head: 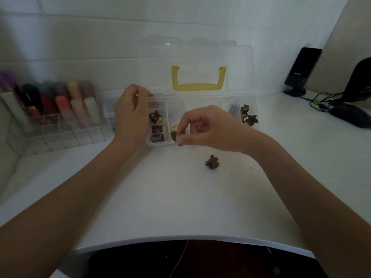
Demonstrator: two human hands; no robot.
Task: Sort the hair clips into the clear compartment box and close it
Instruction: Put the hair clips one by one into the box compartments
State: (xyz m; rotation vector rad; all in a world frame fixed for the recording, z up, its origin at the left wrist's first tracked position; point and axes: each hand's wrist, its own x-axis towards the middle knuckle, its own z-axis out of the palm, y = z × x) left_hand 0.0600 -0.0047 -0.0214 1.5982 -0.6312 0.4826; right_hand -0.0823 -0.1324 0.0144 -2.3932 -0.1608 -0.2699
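Observation:
The clear compartment box (249, 97) stands open on the white desk, its lid with a yellow handle (198, 86) leaning back against the wall. Dark and cream hair clips (156, 125) lie in its left compartments, and brown flower clips (249, 117) fill the right end. My right hand (208, 127) pinches a small dark clip (179, 141) over the box's front edge. Over the box's left part my left hand (130, 115) hovers with curled fingers; whether it holds anything is hidden. One brown flower clip (212, 163) lies loose on the desk in front of the box.
A clear organizer (60, 129) holding several coloured tubes stands at the left. At the far right are a black speaker (301, 71), cables (319, 101) and a dark mouse (351, 115). The desk's front edge (190, 237) curves close to me.

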